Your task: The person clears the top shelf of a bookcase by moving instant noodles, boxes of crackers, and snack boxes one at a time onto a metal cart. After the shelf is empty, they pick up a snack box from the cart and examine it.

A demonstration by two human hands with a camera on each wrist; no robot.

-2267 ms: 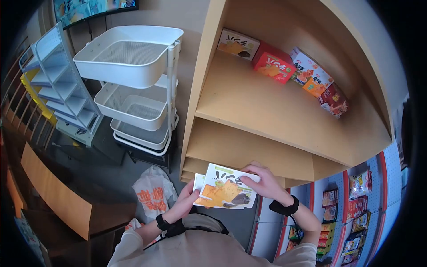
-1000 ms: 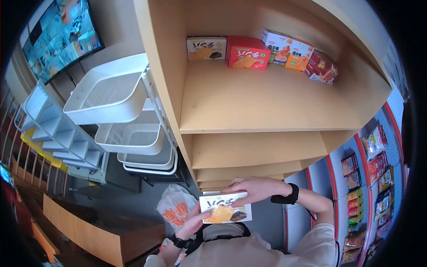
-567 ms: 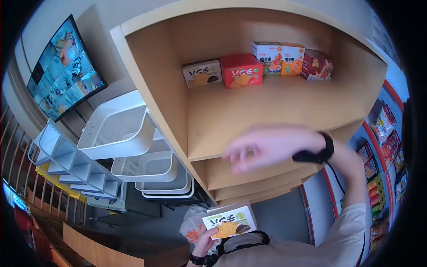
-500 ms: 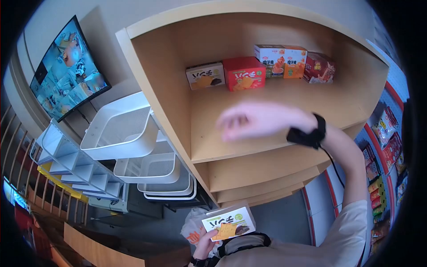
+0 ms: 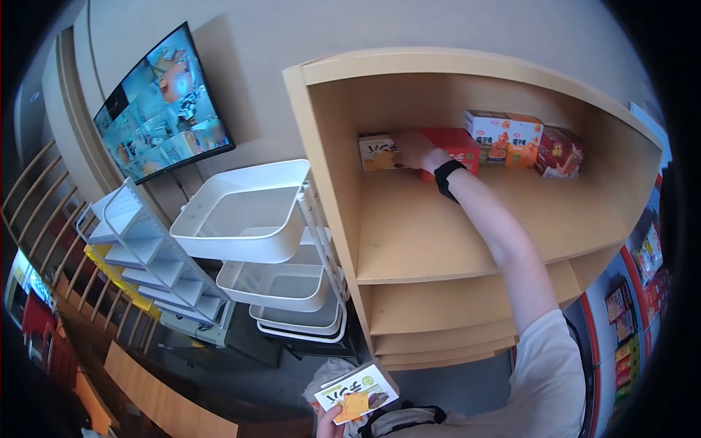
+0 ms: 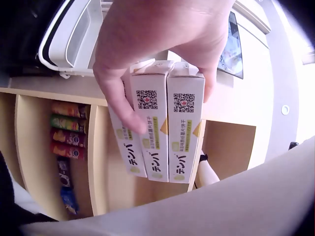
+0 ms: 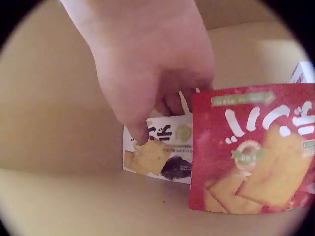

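In the head view my left hand [image 5: 330, 423] holds white cracker boxes [image 5: 359, 394] low by the body; the left wrist view shows three side by side [image 6: 156, 142], gripped at one end between thumb and fingers. My right hand [image 5: 415, 150] reaches onto the upper shelf to a white cracker box [image 5: 374, 153] at its left end. From the right wrist, the thumb lies on the front of that white box [image 7: 157, 160] and the fingers bend over its top, partly hidden. A red cracker box [image 7: 251, 172] stands against its right side, overlapping it in view.
Further right on the wooden shelf [image 5: 431, 226] stand white-and-orange boxes [image 5: 504, 139] and a dark red box [image 5: 561, 153]. A white basket trolley [image 5: 244, 226] is left of the shelving, below a wall screen [image 5: 164, 102]. A plastic bag [image 5: 328, 372] lies on the floor.
My right hand has moved up and deeper onto the upper shelf and taken hold of the white box there. The left hand still holds its boxes. The head view has shifted.
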